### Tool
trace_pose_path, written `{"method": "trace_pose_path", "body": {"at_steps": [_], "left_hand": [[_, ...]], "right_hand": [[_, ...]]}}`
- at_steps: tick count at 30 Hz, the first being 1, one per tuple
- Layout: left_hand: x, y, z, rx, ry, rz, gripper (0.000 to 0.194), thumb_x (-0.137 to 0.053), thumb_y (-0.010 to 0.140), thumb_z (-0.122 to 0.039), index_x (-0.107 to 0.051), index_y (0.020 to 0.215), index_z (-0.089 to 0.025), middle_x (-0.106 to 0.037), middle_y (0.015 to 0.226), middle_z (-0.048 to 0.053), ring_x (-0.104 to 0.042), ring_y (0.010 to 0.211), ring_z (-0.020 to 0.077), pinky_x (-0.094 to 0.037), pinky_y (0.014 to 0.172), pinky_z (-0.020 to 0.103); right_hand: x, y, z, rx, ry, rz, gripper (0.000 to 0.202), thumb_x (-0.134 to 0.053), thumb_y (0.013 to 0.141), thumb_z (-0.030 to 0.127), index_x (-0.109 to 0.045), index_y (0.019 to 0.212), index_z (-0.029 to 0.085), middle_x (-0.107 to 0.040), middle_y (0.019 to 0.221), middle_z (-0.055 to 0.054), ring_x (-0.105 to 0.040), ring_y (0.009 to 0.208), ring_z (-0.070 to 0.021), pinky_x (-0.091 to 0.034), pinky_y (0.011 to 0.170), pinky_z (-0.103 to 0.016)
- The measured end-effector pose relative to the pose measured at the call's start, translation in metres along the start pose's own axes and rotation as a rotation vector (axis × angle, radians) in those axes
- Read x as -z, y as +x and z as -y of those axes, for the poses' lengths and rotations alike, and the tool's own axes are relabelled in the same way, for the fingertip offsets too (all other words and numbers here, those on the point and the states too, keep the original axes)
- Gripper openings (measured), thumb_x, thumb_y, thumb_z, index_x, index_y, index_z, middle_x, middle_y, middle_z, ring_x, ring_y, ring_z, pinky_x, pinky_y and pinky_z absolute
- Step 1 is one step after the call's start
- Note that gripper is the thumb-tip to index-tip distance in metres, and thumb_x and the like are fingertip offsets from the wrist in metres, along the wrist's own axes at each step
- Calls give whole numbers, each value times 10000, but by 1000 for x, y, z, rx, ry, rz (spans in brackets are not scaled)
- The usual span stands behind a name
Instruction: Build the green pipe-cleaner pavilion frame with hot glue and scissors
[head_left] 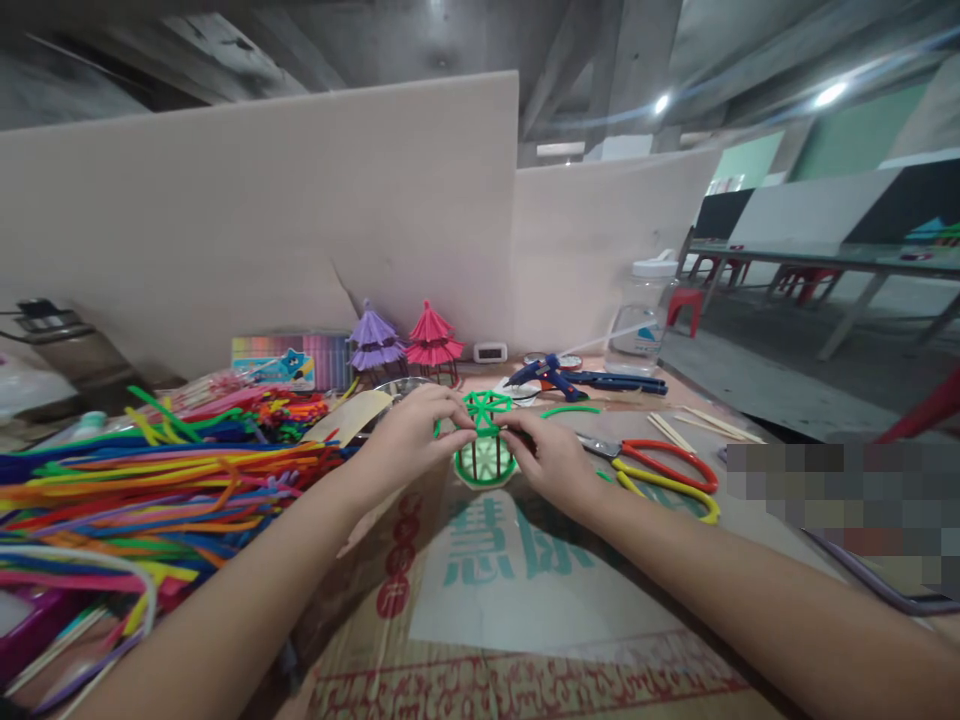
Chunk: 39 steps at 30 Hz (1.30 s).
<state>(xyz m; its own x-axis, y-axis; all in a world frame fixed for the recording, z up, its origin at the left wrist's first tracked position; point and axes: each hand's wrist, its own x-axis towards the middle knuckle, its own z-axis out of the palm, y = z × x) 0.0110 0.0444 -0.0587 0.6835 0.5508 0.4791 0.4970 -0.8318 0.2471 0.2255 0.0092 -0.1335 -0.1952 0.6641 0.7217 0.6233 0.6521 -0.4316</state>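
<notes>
Before me stands a small green pipe-cleaner frame (pixel 489 402), shaped like a little pavilion, with a spoked top, dark posts and a round green-rimmed base. My left hand (pixel 409 432) pinches it from the left side with thumb and forefinger. From the right, my right hand (pixel 553 462) closes its fingertips on the middle of the frame. The frame sits upright on a white sheet (pixel 480 620) with green lettering. Fingers partly cover its middle. Just right of my right hand lie scissors (pixel 667 462) with red and yellow handles.
Pipe cleaners (pixel 225 480) in many colours heap on the left. Behind stand a purple paper pavilion (pixel 371 340), a pink paper pavilion (pixel 431 340) and a marker set (pixel 292 362). A blue glue gun (pixel 551 376), clear jar (pixel 637 320) and wooden sticks (pixel 671 432) lie to the right.
</notes>
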Motion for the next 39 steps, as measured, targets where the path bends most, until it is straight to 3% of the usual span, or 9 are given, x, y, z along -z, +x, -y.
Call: {"method": "trace_pose_path", "body": {"at_steps": [18, 27, 34, 39], "left_hand": [[7, -1, -6, -8, 33, 23, 93, -679, 873, -280, -680, 851, -189, -698, 985, 55, -612, 992, 209, -482, 899, 373], [5, -2, -3, -31, 55, 23, 78, -687, 864, -276, -693, 866, -198, -692, 1002, 61, -614, 1008, 215, -494, 905, 384], [9, -3, -4, -20, 63, 31, 76, -695, 861, -256, -691, 847, -181, -679, 982, 71, -599, 1011, 226, -488, 906, 398], [12, -3, -3, -40, 51, 40, 66, -699, 862, -265, -705, 883, -202, -669, 1040, 62, -591, 1046, 215, -476, 938, 389]], "right_hand": [[-1, -2, 2, 28, 8, -32, 262, -558, 925, 261, -647, 1162, 194, -756, 1006, -76, -713, 854, -205, -557, 776, -335], [-1, 0, -2, 58, -18, -26, 215, -525, 960, 253, -680, 1104, 215, -761, 1032, -72, -713, 930, -217, -556, 819, -355], [2, -1, -1, 81, -41, -14, 263, -538, 951, 270, -645, 1180, 199, -743, 1105, -92, -702, 973, -231, -552, 838, -373], [3, 0, -1, 110, -27, -30, 192, -546, 959, 275, -679, 1078, 207, -760, 1004, -71, -706, 916, -218, -544, 803, -357]]}}
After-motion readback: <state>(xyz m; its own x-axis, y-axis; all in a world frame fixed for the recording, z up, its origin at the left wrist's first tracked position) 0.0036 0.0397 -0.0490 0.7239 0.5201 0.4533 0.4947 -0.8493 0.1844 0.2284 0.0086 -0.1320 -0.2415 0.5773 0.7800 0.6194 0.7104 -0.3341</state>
